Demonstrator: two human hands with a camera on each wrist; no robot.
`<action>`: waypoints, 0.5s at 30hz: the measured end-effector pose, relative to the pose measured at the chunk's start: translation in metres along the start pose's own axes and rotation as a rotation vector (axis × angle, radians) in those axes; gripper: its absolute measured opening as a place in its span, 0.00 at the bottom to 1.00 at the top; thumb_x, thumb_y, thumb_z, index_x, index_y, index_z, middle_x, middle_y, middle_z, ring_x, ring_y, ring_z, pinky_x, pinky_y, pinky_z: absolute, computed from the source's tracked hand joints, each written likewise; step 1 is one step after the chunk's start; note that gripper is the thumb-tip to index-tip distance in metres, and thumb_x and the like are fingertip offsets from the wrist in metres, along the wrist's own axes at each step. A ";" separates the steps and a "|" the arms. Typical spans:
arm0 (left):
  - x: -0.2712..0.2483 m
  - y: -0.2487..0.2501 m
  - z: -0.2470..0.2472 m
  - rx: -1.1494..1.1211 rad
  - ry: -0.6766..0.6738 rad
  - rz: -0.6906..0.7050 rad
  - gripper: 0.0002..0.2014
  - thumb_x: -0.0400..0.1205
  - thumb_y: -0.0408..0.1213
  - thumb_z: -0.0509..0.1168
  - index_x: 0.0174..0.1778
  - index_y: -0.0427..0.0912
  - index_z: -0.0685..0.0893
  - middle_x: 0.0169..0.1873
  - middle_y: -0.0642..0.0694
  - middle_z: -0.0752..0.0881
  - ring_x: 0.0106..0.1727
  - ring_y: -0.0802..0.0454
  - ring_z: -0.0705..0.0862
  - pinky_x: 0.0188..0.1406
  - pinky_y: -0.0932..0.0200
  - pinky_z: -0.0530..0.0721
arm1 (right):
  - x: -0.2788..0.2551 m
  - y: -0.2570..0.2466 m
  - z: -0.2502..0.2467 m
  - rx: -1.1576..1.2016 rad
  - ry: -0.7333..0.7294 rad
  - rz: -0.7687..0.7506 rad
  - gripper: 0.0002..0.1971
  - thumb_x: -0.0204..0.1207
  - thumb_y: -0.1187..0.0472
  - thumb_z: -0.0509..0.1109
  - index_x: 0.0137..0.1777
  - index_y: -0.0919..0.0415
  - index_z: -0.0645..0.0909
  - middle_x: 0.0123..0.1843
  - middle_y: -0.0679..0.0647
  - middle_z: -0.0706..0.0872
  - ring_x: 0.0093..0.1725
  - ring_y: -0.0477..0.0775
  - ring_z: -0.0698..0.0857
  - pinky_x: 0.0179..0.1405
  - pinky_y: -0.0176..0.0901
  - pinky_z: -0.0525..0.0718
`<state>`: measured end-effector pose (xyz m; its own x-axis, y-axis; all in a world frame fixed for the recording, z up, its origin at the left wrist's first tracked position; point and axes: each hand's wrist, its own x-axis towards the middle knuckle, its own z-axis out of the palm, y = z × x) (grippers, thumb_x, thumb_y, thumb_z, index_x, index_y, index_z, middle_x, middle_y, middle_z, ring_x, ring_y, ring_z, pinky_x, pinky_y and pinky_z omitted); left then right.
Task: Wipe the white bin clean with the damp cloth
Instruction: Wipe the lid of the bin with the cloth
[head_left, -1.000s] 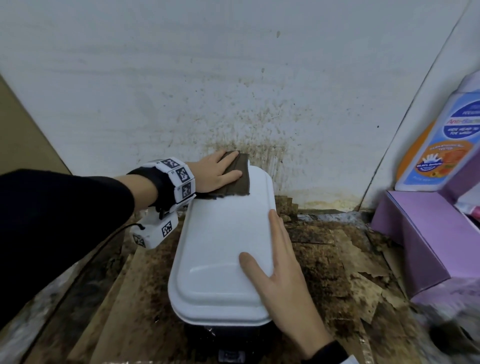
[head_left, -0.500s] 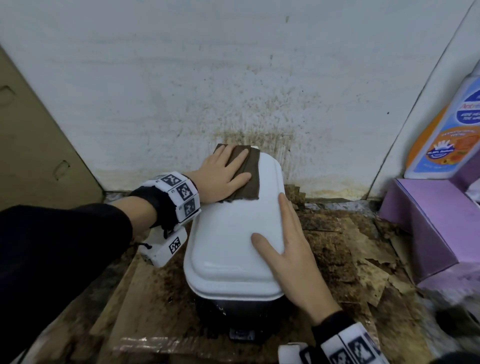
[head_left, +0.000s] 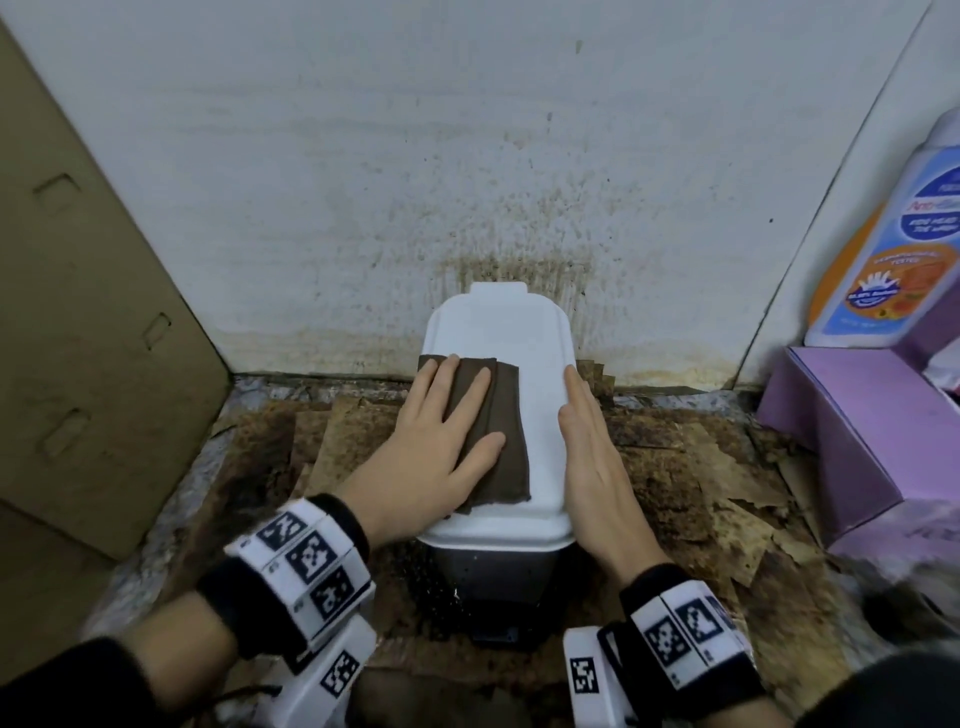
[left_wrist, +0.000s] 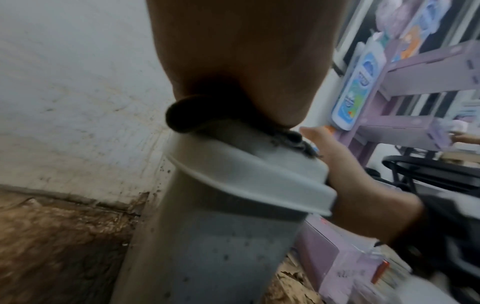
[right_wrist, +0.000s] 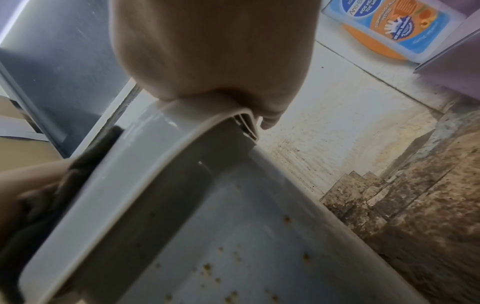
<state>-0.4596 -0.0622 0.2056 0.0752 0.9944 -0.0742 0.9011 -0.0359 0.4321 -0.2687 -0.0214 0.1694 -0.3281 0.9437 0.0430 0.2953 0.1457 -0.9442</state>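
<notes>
Cloth (head_left: 493, 415) slid nearer under left hand (head_left: 434, 441); right hand (head_left: 592, 457) seemingly steadies bin (head_left: 540, 364).

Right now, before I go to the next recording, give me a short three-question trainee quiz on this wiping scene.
1. True or false: the left hand presses the brown cloth flat on the bin lid.
2. Where is the right hand? A) on the soap bottle B) along the lid's right edge C) on the purple box
3. What marks the bin side?

Key: 1 true; 2 B; 3 brown specks.
</notes>
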 end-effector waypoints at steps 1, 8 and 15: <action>-0.006 0.003 0.003 0.029 0.014 0.003 0.35 0.90 0.62 0.44 0.90 0.56 0.39 0.88 0.54 0.30 0.86 0.56 0.25 0.86 0.52 0.33 | 0.000 -0.001 -0.001 -0.004 -0.002 0.004 0.28 0.93 0.40 0.45 0.92 0.36 0.48 0.91 0.26 0.49 0.87 0.23 0.46 0.89 0.35 0.44; -0.012 0.027 0.016 0.283 0.076 0.039 0.39 0.82 0.62 0.26 0.90 0.52 0.36 0.90 0.47 0.35 0.89 0.52 0.32 0.88 0.46 0.32 | 0.002 -0.008 -0.016 0.070 -0.053 0.066 0.29 0.90 0.32 0.46 0.90 0.31 0.55 0.89 0.26 0.56 0.88 0.28 0.54 0.88 0.34 0.49; 0.003 0.063 0.025 0.149 0.063 -0.010 0.34 0.89 0.59 0.36 0.91 0.52 0.41 0.90 0.47 0.37 0.90 0.53 0.33 0.87 0.48 0.31 | 0.002 -0.022 -0.035 0.281 -0.013 0.137 0.20 0.85 0.28 0.48 0.72 0.22 0.74 0.73 0.26 0.78 0.70 0.22 0.75 0.64 0.29 0.73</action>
<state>-0.3917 -0.0639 0.2097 0.0436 0.9989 -0.0195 0.9554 -0.0360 0.2931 -0.2439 -0.0125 0.2017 -0.3139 0.9449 -0.0933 0.0789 -0.0719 -0.9943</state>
